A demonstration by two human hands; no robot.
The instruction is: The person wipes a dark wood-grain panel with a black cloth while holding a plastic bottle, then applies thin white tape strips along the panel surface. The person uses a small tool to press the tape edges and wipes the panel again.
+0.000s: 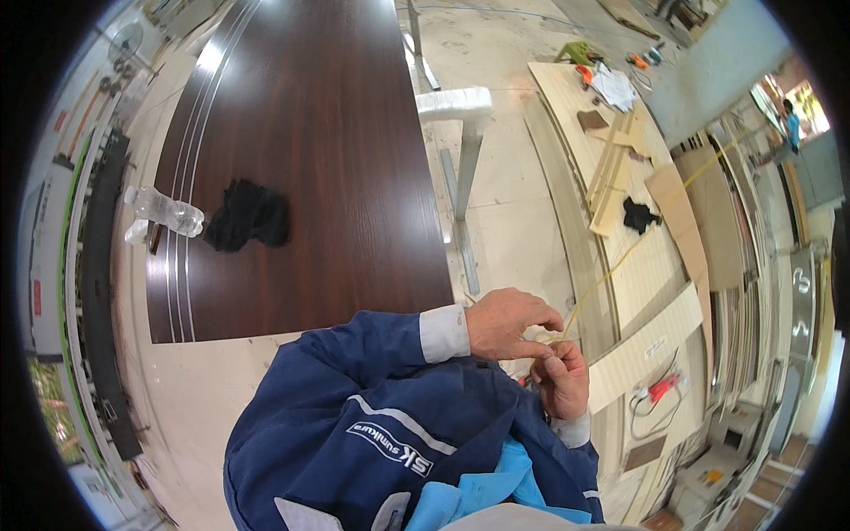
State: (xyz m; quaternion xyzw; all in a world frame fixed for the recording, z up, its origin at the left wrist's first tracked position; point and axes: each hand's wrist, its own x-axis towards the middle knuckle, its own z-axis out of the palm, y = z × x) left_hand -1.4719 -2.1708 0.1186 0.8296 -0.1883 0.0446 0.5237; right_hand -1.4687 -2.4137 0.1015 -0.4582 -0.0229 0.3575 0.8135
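Beside glossy wood-grain panelling (328, 177), 2 hands (506, 323) (564, 382) pinch yellow cord (609, 273).

Open rm over dark panel (345, 159), ctr & R; bottle (166, 212) + blk cloth (250, 217) in way on L. Gap btwn panel & pale boards (646, 283) passable nr L hand (509, 323); wrapped stand (453, 103) obstructs farther up. Yellow cord (611, 274) crosses boards, R of both hands. Red plug (664, 387) w/ loose cable (634, 420) obstructs lower R.
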